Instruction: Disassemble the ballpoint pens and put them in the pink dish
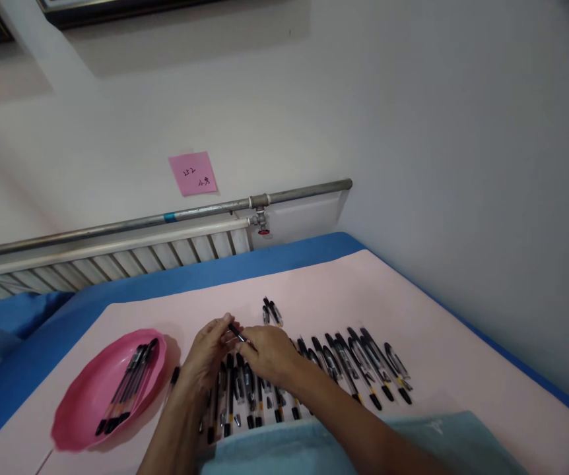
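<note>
Both hands meet over the middle of the table, closed around one black pen [236, 332]. My left hand [210, 348] grips its upper left end, and my right hand [270, 353] pinches the lower right end. Fingers cover much of the pen, so I cannot tell whether it is whole or a part. Below and right of the hands lie several pens and pen parts [340, 359], with black caps, clear barrels and yellowish bands. A few more black pieces [271, 311] lie just beyond my right hand.
At the left, a pink scalloped plate [76, 396] holds several pens [129, 389] side by side. Pale pink paper [324, 284] covers the blue tabletop [304, 251]. Behind it are a radiator [166, 254], a metal pipe [304, 192] and a pink note [193, 174] on the wall.
</note>
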`<state>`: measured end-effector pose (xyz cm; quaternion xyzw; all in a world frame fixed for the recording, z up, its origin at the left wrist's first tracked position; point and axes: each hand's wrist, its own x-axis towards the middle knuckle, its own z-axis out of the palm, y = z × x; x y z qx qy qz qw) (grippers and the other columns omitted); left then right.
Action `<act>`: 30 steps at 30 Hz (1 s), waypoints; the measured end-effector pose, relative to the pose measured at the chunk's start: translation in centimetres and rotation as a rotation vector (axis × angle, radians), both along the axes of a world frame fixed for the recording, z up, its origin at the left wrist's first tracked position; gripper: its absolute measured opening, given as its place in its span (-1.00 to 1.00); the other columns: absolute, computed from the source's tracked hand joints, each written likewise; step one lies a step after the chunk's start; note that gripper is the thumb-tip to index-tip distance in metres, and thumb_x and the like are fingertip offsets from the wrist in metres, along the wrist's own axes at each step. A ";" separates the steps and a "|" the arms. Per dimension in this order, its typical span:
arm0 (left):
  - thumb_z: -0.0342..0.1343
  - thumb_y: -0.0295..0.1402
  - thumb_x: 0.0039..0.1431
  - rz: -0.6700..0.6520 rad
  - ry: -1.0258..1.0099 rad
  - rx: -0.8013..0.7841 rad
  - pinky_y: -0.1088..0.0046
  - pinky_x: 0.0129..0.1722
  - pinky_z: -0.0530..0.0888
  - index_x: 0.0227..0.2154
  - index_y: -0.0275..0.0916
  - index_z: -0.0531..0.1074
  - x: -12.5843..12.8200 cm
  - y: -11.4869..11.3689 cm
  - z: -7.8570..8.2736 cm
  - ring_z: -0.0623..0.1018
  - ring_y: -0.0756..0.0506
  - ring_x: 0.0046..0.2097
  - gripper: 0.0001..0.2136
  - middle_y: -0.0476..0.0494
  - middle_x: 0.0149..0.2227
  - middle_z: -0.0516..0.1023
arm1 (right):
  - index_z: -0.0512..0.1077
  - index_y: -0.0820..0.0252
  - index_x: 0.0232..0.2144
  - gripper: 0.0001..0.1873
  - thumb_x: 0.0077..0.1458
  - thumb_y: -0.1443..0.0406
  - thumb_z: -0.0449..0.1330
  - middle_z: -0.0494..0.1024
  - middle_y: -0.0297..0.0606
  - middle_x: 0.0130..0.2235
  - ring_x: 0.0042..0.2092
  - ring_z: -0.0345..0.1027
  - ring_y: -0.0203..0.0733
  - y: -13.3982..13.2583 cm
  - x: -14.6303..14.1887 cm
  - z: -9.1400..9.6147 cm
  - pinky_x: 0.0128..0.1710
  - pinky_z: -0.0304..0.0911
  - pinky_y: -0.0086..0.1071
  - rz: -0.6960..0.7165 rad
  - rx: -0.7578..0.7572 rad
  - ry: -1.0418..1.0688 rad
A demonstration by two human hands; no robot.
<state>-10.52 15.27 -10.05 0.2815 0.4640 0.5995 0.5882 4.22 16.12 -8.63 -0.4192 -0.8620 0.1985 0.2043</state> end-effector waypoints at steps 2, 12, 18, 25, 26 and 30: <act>0.35 -0.29 -0.21 -0.004 0.018 0.033 0.53 -0.39 0.39 -0.59 -0.34 0.45 -0.1 0.0 -0.1 0.47 -0.02 -0.42 -0.76 -0.11 -0.51 0.48 | 0.43 0.19 -0.33 -0.79 0.14 0.23 0.03 0.50 -0.24 -0.33 -0.31 0.35 -0.18 0.1 0.0 -0.2 -0.42 0.03 -0.46 -0.013 -0.028 -0.003; 0.33 -0.25 -0.17 -0.001 -0.007 0.015 0.49 -0.35 0.41 -0.52 -0.35 0.47 -0.2 0.1 -0.3 0.48 -0.06 -0.36 -0.75 -0.17 -0.45 0.51 | 0.43 0.19 -0.37 -0.81 0.10 0.25 0.05 0.49 -0.26 -0.41 -0.38 0.31 -0.21 0.3 0.0 -0.9 -0.47 -0.03 -0.47 -0.004 -0.016 0.123; 0.36 -0.33 -0.27 0.000 0.033 0.062 0.46 -0.28 0.40 -0.56 -0.36 0.46 -0.7 0.1 -0.2 0.48 -0.08 -0.33 -0.76 -0.20 -0.44 0.52 | 0.32 0.24 -0.61 -0.80 0.01 0.30 0.12 0.27 -0.41 -0.62 -0.53 0.13 -0.35 0.7 -0.4 -1.6 -0.54 -0.09 -0.52 0.031 -0.255 0.328; 0.18 -0.20 -0.08 -0.009 0.489 0.014 0.40 -0.29 0.39 -0.38 -0.31 0.45 1.4 1.5 0.6 0.48 -0.14 -0.24 -0.73 -0.20 -0.31 0.50 | 0.25 0.25 -0.67 -0.72 0.02 0.25 0.06 0.21 -0.44 -0.65 -0.53 0.11 -0.36 3.4 2.4 -0.7 -0.52 -0.03 -0.52 -0.231 -0.288 0.755; 0.16 -0.25 -0.06 -0.021 0.597 -0.005 0.41 -0.32 0.39 -0.41 -0.32 0.45 2.1 2.2 0.5 0.48 -0.14 -0.27 -0.78 -0.19 -0.36 0.50 | 0.25 0.24 -0.66 -0.70 0.03 0.23 0.04 0.21 -0.43 -0.65 -0.53 0.11 -0.35 3.8 3.1 -0.5 -0.51 -0.03 -0.51 -0.278 -0.273 0.786; 0.17 -0.51 -0.10 -0.036 0.864 -0.117 0.36 -0.30 0.34 -0.58 -0.31 0.40 4.9 5.5 -0.3 0.46 -0.15 -0.30 -0.94 -0.10 -0.53 0.43 | 0.23 0.22 -0.65 -0.68 0.02 0.16 0.00 0.19 -0.44 -0.65 -0.54 0.10 -0.34 4.8 4.9 0.2 -0.52 -0.02 -0.49 -0.375 -0.231 0.876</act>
